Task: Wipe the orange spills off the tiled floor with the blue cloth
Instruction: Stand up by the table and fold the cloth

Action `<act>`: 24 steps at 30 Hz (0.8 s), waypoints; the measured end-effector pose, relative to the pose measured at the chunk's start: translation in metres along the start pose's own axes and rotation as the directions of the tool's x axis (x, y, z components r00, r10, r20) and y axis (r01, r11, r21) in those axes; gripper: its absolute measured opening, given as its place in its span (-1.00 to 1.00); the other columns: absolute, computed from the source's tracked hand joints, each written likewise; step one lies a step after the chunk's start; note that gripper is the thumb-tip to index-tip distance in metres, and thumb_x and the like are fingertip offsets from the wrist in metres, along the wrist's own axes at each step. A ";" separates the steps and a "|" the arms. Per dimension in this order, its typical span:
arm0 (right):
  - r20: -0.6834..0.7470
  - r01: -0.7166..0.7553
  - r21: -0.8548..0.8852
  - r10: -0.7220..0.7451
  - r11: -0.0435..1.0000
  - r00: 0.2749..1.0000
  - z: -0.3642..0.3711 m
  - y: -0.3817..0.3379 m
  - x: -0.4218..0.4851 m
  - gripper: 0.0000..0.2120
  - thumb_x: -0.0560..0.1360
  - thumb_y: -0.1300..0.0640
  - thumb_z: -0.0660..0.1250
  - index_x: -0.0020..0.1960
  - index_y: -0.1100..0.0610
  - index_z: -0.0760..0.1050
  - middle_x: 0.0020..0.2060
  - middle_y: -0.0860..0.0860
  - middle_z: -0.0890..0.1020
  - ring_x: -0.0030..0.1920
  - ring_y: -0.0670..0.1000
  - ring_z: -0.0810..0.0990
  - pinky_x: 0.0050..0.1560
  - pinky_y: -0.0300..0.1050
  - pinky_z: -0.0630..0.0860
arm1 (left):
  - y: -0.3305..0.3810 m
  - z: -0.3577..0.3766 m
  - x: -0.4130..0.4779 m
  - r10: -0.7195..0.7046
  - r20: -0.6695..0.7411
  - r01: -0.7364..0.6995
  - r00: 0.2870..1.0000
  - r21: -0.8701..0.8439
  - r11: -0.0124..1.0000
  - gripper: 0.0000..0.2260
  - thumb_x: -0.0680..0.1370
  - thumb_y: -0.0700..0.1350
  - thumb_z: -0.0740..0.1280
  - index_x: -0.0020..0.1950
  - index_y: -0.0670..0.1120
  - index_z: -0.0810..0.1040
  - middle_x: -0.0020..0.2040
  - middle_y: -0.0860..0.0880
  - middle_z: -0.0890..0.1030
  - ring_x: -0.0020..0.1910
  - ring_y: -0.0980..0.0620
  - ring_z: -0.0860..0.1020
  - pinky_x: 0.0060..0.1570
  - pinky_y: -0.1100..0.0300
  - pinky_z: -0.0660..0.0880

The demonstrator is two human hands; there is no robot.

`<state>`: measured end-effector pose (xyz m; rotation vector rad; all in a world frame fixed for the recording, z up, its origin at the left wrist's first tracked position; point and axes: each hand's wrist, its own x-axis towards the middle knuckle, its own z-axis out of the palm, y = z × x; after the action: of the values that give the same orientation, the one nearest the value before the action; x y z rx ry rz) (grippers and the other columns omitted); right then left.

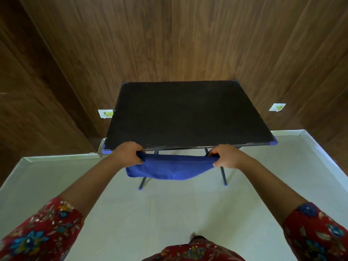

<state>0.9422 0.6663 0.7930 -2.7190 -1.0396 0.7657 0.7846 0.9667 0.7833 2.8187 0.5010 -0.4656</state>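
A blue cloth (170, 169) hangs folded between my two hands, just in front of the near edge of a black table. My left hand (128, 155) grips its left end with curled fingers. My right hand (225, 156) grips its right end the same way. The cloth sags in the middle, above the pale tiled floor (169, 213). No orange spill shows on the floor in this view.
The black-topped folding table (188, 113) with blue corner caps stands against a wood-panelled wall (169, 38). Its thin legs (223, 176) reach the floor behind the cloth. Two white wall sockets (105, 113) (277, 107) flank the table. My foot (197, 239) shows at the bottom.
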 end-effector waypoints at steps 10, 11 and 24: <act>-0.129 0.077 0.925 0.117 0.371 0.985 -0.019 0.028 -0.016 -0.86 0.55 0.17 0.31 0.09 0.04 0.57 0.09 0.08 0.66 0.01 0.03 0.66 -0.02 -0.06 0.57 | -0.034 -0.027 -0.030 -0.055 0.105 0.110 0.993 -0.989 0.101 -0.64 0.41 0.02 0.40 0.12 -0.13 0.61 0.15 -0.15 0.63 0.06 -0.11 0.61 0.00 0.09 0.45; -0.123 0.071 0.945 0.147 0.318 0.981 -0.015 0.027 -0.014 -0.84 0.57 0.14 0.30 0.13 0.04 0.55 0.10 0.10 0.65 0.01 0.07 0.66 -0.03 -0.01 0.58 | -0.034 -0.023 -0.031 -0.098 0.119 0.116 0.988 -0.993 -0.033 -0.71 0.47 -0.04 0.35 0.13 -0.14 0.60 0.15 -0.16 0.63 0.02 -0.10 0.62 -0.02 0.07 0.45; -0.182 0.151 0.969 0.156 0.194 0.971 0.019 -0.091 0.005 -0.87 0.64 0.05 0.19 0.12 0.01 0.48 -0.09 -0.04 0.64 -0.15 -0.02 0.63 -0.40 -0.20 0.53 | 0.060 0.001 -0.028 -0.110 0.285 0.265 0.952 -0.950 -0.163 -0.73 0.59 -0.05 0.26 0.24 -0.14 0.52 0.03 -0.12 0.67 0.03 -0.08 0.61 -0.06 0.04 0.52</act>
<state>0.8817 0.7368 0.8011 -1.5302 -0.2084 0.6858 0.7821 0.9037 0.8030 1.0754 0.7851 -0.0901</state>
